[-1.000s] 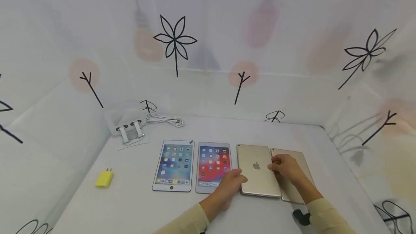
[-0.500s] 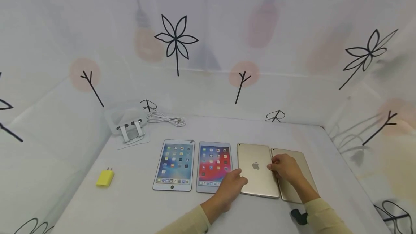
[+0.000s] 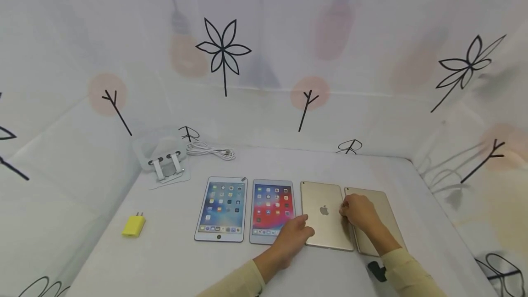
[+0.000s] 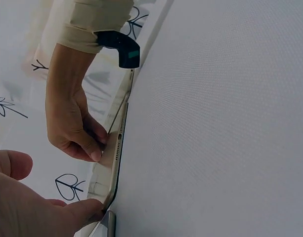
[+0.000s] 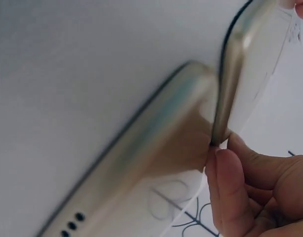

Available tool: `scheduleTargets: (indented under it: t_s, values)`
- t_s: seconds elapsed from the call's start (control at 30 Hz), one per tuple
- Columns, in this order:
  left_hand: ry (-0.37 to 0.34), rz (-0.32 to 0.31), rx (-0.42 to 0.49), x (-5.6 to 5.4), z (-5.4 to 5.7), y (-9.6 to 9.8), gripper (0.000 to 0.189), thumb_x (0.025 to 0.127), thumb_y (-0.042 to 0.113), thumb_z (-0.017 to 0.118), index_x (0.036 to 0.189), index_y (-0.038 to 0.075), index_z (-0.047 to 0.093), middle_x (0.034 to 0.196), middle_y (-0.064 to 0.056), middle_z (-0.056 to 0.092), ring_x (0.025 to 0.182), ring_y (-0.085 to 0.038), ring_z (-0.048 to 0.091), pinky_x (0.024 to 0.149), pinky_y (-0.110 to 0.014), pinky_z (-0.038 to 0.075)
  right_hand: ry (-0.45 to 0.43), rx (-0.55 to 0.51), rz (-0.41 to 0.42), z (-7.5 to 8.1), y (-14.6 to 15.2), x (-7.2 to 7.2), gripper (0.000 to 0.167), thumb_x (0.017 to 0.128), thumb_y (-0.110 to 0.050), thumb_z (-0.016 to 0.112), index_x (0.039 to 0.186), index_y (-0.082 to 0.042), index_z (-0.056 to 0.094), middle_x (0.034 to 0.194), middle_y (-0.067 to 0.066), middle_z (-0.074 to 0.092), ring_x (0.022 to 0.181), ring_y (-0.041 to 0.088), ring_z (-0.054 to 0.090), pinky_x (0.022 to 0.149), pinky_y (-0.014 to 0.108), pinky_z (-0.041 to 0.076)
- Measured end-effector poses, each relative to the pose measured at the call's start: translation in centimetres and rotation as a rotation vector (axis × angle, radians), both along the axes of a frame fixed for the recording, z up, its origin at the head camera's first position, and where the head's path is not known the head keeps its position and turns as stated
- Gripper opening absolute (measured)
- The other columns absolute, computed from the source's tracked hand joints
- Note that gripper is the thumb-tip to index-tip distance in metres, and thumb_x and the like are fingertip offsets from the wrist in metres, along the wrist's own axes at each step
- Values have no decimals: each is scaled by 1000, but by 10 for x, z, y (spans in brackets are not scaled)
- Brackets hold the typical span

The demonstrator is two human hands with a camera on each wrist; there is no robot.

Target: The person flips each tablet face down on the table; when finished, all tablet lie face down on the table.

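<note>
A gold tablet [image 3: 324, 230] lies back side up in the head view, its apple logo showing. My left hand [image 3: 290, 238] holds its left edge near the lower corner; in the left wrist view the thumb [image 4: 84, 212] presses at that corner. Across from it, my right hand [image 3: 363, 214] pinches the right edge. The right wrist view shows thumb and fingers [image 5: 230, 173] closed on this tablet's edge. A second gold tablet [image 3: 383, 207], also back up, lies just to the right, partly under my right hand and forearm.
Left of the gold tablets lie a tablet with a red-blue screen [image 3: 270, 203], partly behind my left hand, and another with a blue screen [image 3: 221, 210]. Further left are a yellow charger plug [image 3: 134, 226], a white-clear stand [image 3: 165, 164] and a coiled white cable [image 3: 208, 151].
The held gold tablet has shifted slightly left at its lower end, widening the gap to the second gold tablet. My right wrist has turned a little; the left hand stays nearly still.
</note>
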State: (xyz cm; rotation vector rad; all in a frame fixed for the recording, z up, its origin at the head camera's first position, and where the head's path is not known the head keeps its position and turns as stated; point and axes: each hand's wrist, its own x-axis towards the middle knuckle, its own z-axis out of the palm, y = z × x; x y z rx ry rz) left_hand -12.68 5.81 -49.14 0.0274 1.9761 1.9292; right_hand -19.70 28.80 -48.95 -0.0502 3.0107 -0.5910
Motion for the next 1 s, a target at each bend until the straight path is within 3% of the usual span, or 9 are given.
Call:
scheduleTargets:
  t_s: [0.17, 0.33, 0.5, 0.57, 0.67, 0.73, 0.83, 1.0]
  values:
    - [-1, -12, 16, 0, -3, -5, 56, 94, 15, 62, 145, -4, 50, 146, -24, 54, 137, -43, 49, 112, -56, 42, -25, -4, -6, 0, -1, -1, 9, 90, -4, 72, 90, 5, 68, 73, 6, 63, 64, 19, 56, 54, 32, 48]
    - [-29, 17, 76, 1, -1, -42, 48, 101, 22, 61, 143, 0, 54, 134, -18, 64, 118, -33, 65, 94, -42, 59, -42, -61, 7, 5, -9, -2, 31, 90, -11, 73, 114, 8, 67, 87, 12, 69, 71, 21, 59, 56, 33, 50]
    - [27, 98, -15, -4, 0, -94, 45, 100, 19, 59, 141, 1, 57, 131, -17, 64, 108, -27, 66, 88, -36, 60, -133, -454, 50, 10, -28, -1, 49, 98, -14, 66, 141, 4, 52, 96, 16, 68, 75, 23, 63, 63, 35, 57]
    - [67, 127, -103, -5, -3, -109, 44, 100, 19, 58, 141, 1, 58, 134, -16, 63, 111, -27, 63, 92, -38, 58, -224, -630, 34, 10, -39, 1, 56, 99, -15, 64, 149, 1, 43, 102, 18, 68, 80, 25, 66, 71, 38, 60]
    - [98, 153, -215, -3, -8, -125, 41, 102, 20, 54, 140, 4, 60, 136, -13, 64, 120, -29, 59, 102, -45, 53, -323, -809, 9, 9, -54, 5, 61, 100, -17, 62, 154, -2, 36, 120, 23, 66, 97, 29, 69, 87, 44, 61]
    - [102, 156, -249, -1, -10, -130, 42, 103, 21, 53, 140, 5, 60, 138, -11, 63, 128, -31, 56, 108, -50, 48, -362, -885, -1, 9, -63, 7, 63, 101, -18, 62, 155, -4, 33, 133, 27, 59, 108, 33, 67, 92, 47, 59]
    - [80, 134, -214, 2, -10, -132, 44, 104, 23, 52, 143, 4, 57, 143, -13, 60, 138, -38, 48, 115, -57, 39, -397, -963, 0, 10, -74, 11, 65, 101, -19, 60, 158, -6, 30, 150, 29, 45, 123, 41, 59, 95, 51, 57]
    - [43, 89, -127, 5, -6, -130, 52, 102, 23, 54, 149, 0, 48, 154, -19, 48, 147, -44, 34, 119, -61, 29, -432, -1014, -8, 11, -90, 15, 67, 101, -20, 60, 159, -7, 29, 157, 28, 35, 135, 49, 47, 91, 53, 59]
